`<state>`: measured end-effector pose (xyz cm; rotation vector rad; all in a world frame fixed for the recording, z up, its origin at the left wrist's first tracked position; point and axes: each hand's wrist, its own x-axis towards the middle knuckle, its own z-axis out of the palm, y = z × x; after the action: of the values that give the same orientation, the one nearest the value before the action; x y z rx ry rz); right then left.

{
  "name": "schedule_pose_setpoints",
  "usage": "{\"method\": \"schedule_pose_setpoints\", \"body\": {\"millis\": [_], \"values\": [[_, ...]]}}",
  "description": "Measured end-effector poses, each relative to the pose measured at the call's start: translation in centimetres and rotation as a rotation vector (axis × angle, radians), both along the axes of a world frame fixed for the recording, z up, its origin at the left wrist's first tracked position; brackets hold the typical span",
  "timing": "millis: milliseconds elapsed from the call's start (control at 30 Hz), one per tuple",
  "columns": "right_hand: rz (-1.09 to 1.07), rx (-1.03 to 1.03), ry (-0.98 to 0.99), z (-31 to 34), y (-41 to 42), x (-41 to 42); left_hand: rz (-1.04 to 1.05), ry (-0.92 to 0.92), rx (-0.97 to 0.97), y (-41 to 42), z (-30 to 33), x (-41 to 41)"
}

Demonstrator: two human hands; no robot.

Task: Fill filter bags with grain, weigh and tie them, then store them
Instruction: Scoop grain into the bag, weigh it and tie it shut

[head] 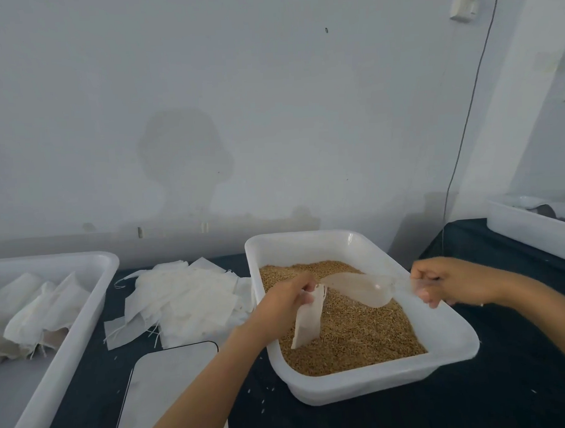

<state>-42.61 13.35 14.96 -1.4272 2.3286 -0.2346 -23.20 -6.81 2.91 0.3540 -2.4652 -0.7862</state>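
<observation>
Dark tabletop [523, 349], grain tub [455, 339] near edge

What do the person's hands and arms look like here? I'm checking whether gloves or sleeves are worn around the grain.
Both are bare. The left hand and right hand have no gloves, and no rings show. Both forearms are uncovered as far as the frame shows, with no sleeve in view. Something small sits at the right wrist, too small to tell what it is.
</observation>
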Motion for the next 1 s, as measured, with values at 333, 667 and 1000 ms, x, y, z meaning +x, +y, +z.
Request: {"method": "schedule_pose_setpoints", "body": {"millis": [333, 667, 1000], "values": [[-0.040, 0.089, 0.222, -9.3, -4.2, 2.6, 0.226, 0.455, 0.413, 0.1, 2.5, 1.8], [-0.002, -0.275, 0.091, -7.8, -8.2, 8.8, 0.260, 0.583, 0.482, -1.0, 4.8, 8.3], [0.067, -0.644, -0.593, -7.7, -14.3, 22.0, 0.340, 0.613, 0.568, -0.6, 2.5, 15.0]]}}
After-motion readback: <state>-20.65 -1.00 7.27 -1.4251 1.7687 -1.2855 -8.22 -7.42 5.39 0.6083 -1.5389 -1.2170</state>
